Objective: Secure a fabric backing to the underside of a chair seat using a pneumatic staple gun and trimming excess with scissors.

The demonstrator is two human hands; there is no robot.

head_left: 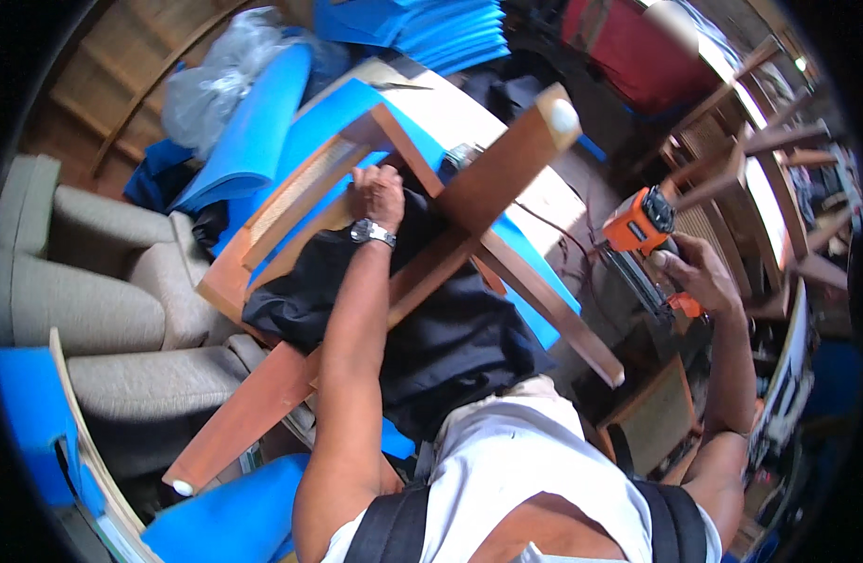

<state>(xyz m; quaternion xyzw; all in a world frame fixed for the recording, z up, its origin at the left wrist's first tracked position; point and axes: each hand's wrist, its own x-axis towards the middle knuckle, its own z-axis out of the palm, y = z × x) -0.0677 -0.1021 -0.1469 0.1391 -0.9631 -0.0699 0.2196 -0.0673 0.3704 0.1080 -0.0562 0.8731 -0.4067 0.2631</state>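
Black cloth (459, 338), draped across the upturned brown wooden chair (438, 275), which lies on a blue foam sheet (342, 111) before the person. Advised: cloth drawn taut and creases smoothed, nose of the orange staple gun (638, 223) set square to the frame, left fingers well clear of it. Left hand (380, 199): fingers bent at the chair by the cloth; whether they pinch anything, cannot tell. Right hand (702, 272): closed round the gun's handle, apart from the chair. Count: chair, one; its white-tipped legs in sight, three; staple gun, one; wristwatch (373, 233), one; clear plastic bag (211, 98), one; stacked foam (450, 38), several sheets.
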